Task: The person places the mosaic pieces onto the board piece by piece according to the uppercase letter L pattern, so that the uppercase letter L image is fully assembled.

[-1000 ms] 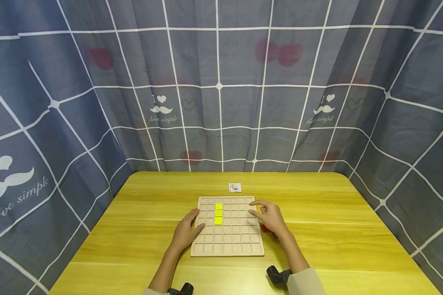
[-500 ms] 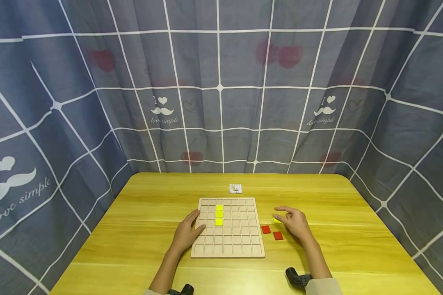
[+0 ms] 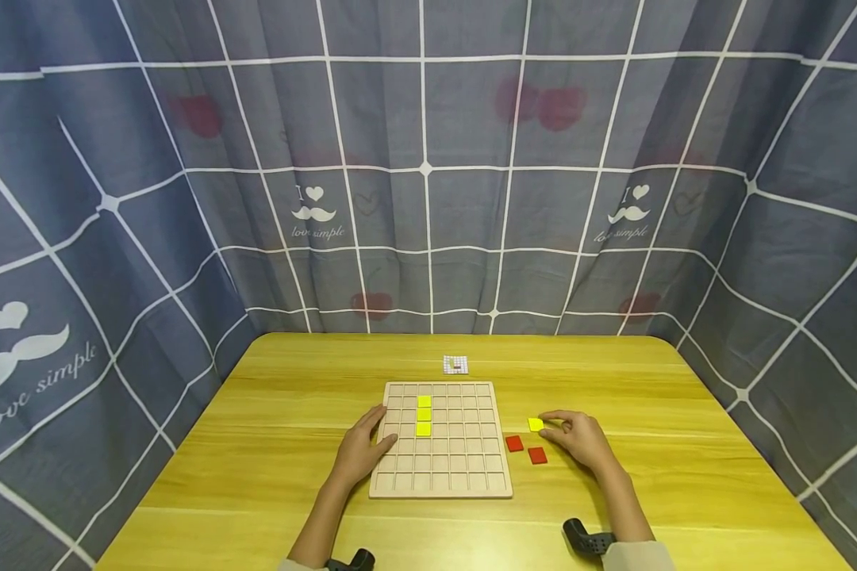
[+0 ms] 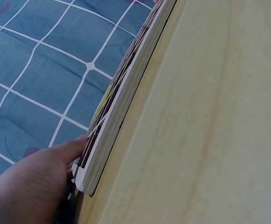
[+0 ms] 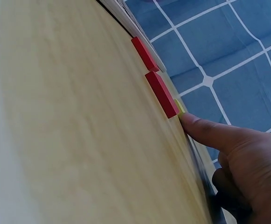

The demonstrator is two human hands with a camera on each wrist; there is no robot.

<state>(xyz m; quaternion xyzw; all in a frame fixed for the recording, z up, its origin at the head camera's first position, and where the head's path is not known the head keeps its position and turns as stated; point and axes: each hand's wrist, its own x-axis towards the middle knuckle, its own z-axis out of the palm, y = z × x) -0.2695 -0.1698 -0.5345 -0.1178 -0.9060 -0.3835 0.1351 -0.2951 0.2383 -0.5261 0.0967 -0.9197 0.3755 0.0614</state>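
A pale wooden grid board (image 3: 464, 468) lies on the table, with three yellow tiles (image 3: 424, 414) in one column of its cells. My left hand (image 3: 360, 448) rests at the board's left edge, fingers along the side and thumb over the top. In the left wrist view the thumb (image 4: 70, 150) touches the board's rim (image 4: 105, 140). Right of the board, my right hand (image 3: 578, 438) pinches the right part of a loose yellow tile (image 3: 535, 424) lying on the table. The right wrist view shows the thumb (image 5: 205, 129) against that tile (image 5: 179, 107), mostly hidden.
Two red tiles lie between board and right hand: one (image 3: 514, 443) close to the board's right edge, another (image 3: 538, 456) nearer me. Behind the board lies a small printed grid card (image 3: 455, 365). A grey-blue checked curtain (image 3: 464, 206) hangs beyond the wooden table (image 3: 293, 381).
My right hand has moved from over the board's right side to the loose yellow tile, uncovering the red tiles on the way. The left hand has stayed put.
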